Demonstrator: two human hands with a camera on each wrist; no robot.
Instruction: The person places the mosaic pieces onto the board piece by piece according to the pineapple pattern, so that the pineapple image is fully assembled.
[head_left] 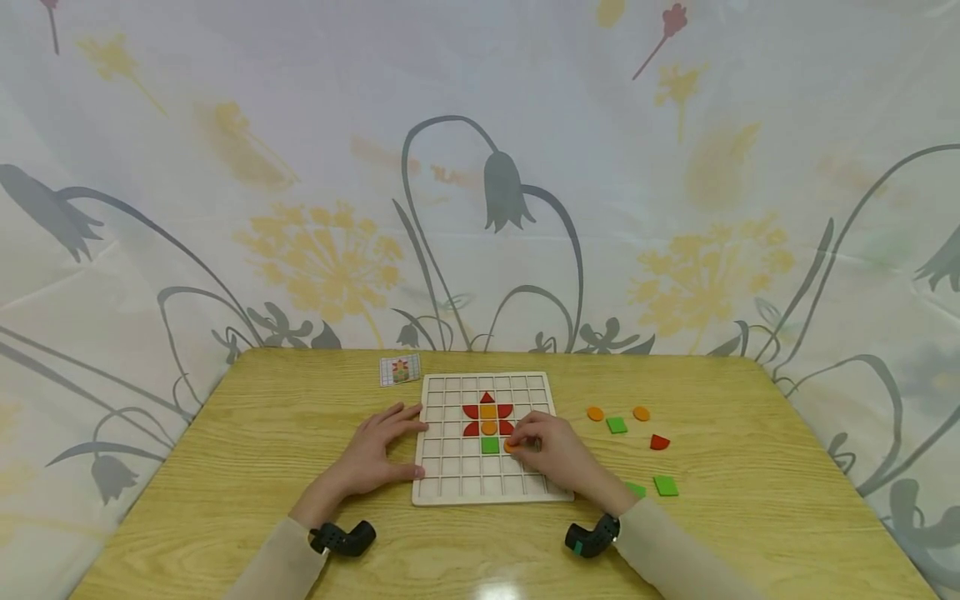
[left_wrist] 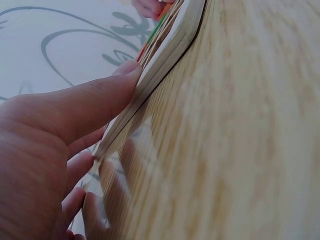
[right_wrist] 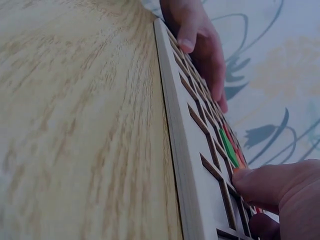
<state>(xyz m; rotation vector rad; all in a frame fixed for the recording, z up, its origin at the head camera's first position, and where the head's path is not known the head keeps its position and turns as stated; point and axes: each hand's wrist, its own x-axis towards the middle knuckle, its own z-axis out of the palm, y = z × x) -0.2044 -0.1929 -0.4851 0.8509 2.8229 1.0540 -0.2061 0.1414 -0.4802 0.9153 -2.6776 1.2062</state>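
While the left hand [head_left: 367, 460], fingers extended, touches the grid board [head_left: 453, 467] at lower centre, the right hand [head_left: 553, 451] pinches an orange disc [head_left: 508, 447] just right of a green square [head_left: 490, 445]; placing it seemingly calls for alignment, then release.

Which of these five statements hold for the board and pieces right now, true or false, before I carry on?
1. The right hand pinches an orange piece. True.
2. The left hand holds a red triangle. False: it touches the left edge of the board.
3. The green square on the board lies just nearer the person than an orange circle. True.
4. The picture card lies right of the board. False: it lies by the board's far left corner.
5. A loose red piece lies on the table, right of the board. True.
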